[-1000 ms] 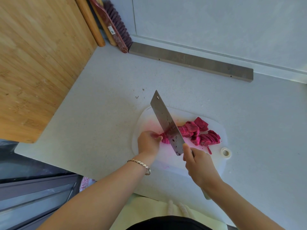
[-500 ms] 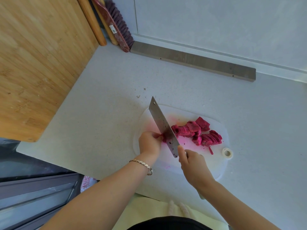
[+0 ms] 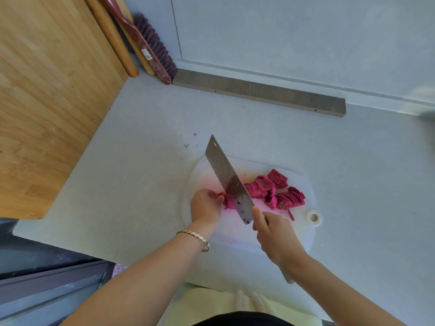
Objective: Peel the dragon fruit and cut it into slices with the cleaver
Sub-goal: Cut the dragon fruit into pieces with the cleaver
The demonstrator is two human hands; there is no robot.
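On the white cutting board [image 3: 303, 234] lies a heap of magenta dragon fruit slices [image 3: 275, 191]. A small uncut end of the fruit [image 3: 227, 202] sits at the heap's left, and my left hand [image 3: 204, 205] pinches it with curled fingers. My right hand [image 3: 274, 234] grips the cleaver's handle, index finger laid along the blade. The cleaver [image 3: 229, 182] stands tilted, its steel blade between the held piece and the cut slices, its tip pointing away from me. Pink juice stains the board.
A large wooden board [image 3: 49, 95] leans at the left, with a rolling pin [image 3: 113, 38] and a brush [image 3: 150, 45] beside it. A grey bar [image 3: 259, 92] lies along the back wall. The board's hanging hole [image 3: 313, 217] is at its right end. The counter's front edge runs under my arms.
The cleaver went down into the fruit half a second ago and now stands higher again. My left hand stays on the end piece. The slice heap looks the same.
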